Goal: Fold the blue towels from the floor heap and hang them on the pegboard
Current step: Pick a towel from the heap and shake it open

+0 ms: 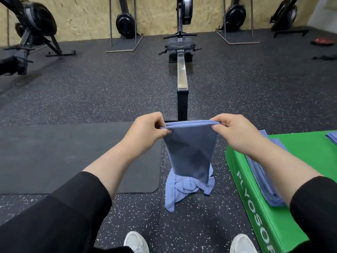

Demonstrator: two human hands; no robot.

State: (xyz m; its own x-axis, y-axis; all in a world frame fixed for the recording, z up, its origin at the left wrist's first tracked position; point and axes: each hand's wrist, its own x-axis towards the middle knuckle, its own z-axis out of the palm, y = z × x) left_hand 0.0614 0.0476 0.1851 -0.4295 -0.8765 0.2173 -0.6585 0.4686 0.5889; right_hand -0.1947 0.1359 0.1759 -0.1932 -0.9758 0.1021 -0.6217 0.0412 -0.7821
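Head | left hand (145, 131), right hand (235, 132) | fingers pinch towel (189, 152) corners

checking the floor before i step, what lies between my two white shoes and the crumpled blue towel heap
In the head view, only bare black speckled rubber floor lies between the white shoes and the crumpled blue towel heap.

gym, rowing machines (182, 52), rubber floor (109, 88)

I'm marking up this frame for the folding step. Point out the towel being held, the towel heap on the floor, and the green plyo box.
held blue towel (189, 154): head view, middle of the hanging panel.
floor towel heap (184, 190): head view, crumpled centre.
green plyo box (255, 212): head view, lettered side wall.
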